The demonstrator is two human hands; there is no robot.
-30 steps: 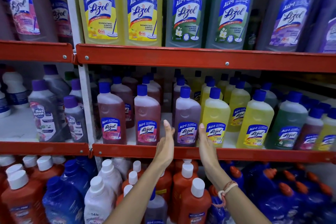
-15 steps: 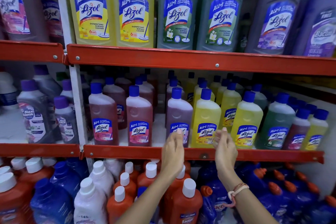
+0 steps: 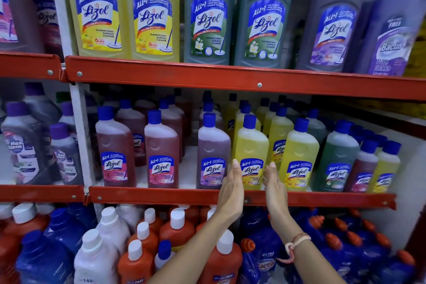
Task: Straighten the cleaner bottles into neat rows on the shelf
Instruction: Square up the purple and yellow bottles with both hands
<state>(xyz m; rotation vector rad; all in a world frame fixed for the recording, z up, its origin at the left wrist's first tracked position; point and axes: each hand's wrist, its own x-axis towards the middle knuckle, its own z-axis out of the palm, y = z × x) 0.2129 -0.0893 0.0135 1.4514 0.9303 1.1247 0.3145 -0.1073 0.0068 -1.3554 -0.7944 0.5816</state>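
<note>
Both hands raised flat, fingers extended, palms facing each other, gripping nothing. Left hand (image 3: 231, 188) and right hand (image 3: 274, 188) flank yellow bottle (image 3: 250, 152) at front edge of middle shelf (image 3: 161, 196), contact unclear. Purple bottle (image 3: 213, 152) stands just left of it.

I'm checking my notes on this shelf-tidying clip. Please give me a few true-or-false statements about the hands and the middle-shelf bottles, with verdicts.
1. Both open hands, left hand and right hand, flank the front yellow plastic cleaner bottle. True.
2. The purple-liquid bottle with a blue cap stands right of that yellow one. False: it stands left.
3. The right wrist wears a pink band. True.
4. The red metal shelf edge carries white-capped bottles. False: those sit below it; blue caps stand on it.
</note>
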